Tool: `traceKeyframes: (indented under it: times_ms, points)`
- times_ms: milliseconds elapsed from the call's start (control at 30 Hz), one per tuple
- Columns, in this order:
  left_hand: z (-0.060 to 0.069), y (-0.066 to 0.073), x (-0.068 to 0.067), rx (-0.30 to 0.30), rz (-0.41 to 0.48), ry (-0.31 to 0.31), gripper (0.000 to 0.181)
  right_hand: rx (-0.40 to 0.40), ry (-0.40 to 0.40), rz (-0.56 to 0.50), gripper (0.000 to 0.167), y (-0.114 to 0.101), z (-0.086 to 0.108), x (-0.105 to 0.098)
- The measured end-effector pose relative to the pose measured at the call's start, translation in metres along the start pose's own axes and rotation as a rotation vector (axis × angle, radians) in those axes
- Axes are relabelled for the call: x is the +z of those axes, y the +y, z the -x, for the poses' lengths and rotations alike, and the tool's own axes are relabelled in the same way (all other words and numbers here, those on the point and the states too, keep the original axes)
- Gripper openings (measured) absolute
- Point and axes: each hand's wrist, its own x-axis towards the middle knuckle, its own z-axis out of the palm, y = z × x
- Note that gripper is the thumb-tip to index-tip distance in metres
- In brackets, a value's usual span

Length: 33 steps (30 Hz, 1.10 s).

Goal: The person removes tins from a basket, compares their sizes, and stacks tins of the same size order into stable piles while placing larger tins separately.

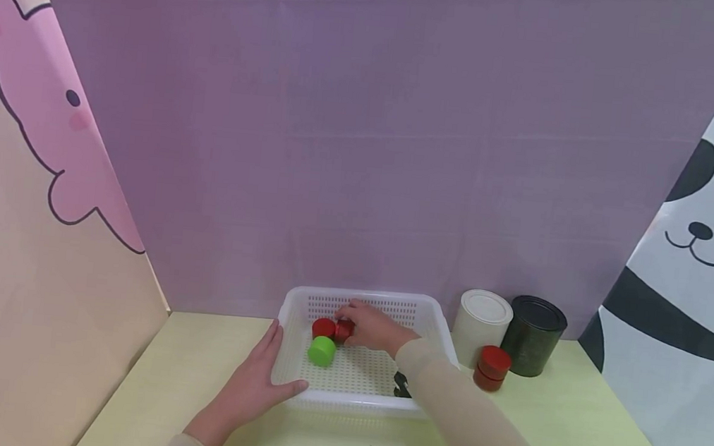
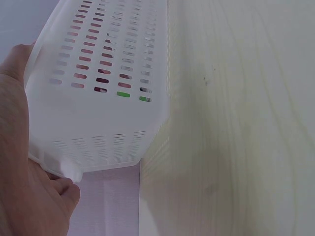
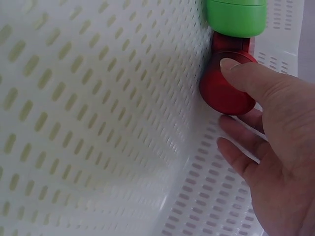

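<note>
A white perforated plastic basket (image 1: 367,400) stands on the table. My left hand (image 1: 252,382) holds it at its near left corner, with the thumb over the front rim and the fingers along the left side. Inside the basket, my right hand (image 1: 375,326) grips a red round container (image 3: 224,91), thumb on its face and fingers partly hidden behind. Beside it sits a second red container (image 1: 324,328). A green round container (image 1: 321,352) lies just in front of these two. Near the basket's front right corner is a small black object (image 1: 402,384), partly covered by my right sleeve.
Right of the basket stand a white lidded can (image 1: 481,328) and a black lidded can (image 1: 535,337). Another red container (image 1: 492,369) is in front of them. A purple cloth backdrop (image 1: 376,147) rises behind the pale wooden table (image 1: 569,426).
</note>
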Motion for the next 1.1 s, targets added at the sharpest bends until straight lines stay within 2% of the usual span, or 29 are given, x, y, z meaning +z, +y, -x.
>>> traceKeyframes:
  times_ms: [433, 767, 1100]
  points:
    - [0.000, -0.002, 0.002, 0.003, -0.006, 0.006, 0.126, 0.053, -0.047, -0.098, 0.045, -0.002, 0.003, -0.001]
    - [0.001, -0.004, 0.002, 0.029, -0.020, 0.005, 0.125, 0.078, -0.084, -0.097, 0.053, 0.004, 0.006, -0.004]
    - [0.000, -0.003, 0.002, 0.008, -0.016, -0.004, 0.124, 0.073, -0.039, -0.167, 0.050, 0.001, 0.009, -0.014]
